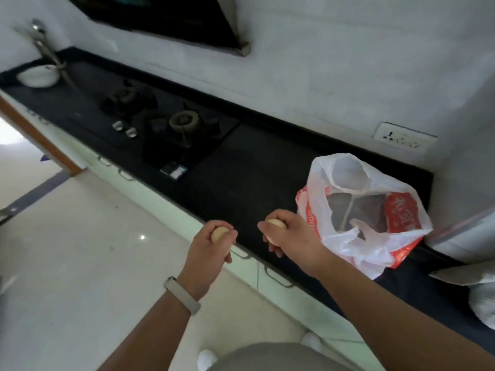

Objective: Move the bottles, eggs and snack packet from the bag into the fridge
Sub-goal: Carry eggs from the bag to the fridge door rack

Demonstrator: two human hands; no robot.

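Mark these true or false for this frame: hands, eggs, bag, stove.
1. The left hand holds a tan egg. True.
2. The right hand is empty. False: its grip is on a second tan egg.
3. The white-and-red plastic bag lies on the floor. False: it sits on the black counter.
4. A pot stands on the black gas stove. False: no pot is on it.
5. A pale wristband circles the left wrist. True.

Pale band (pixel 182 295) on left wrist; grey garment (pixel 281 357); white shoes (pixel 207 358).
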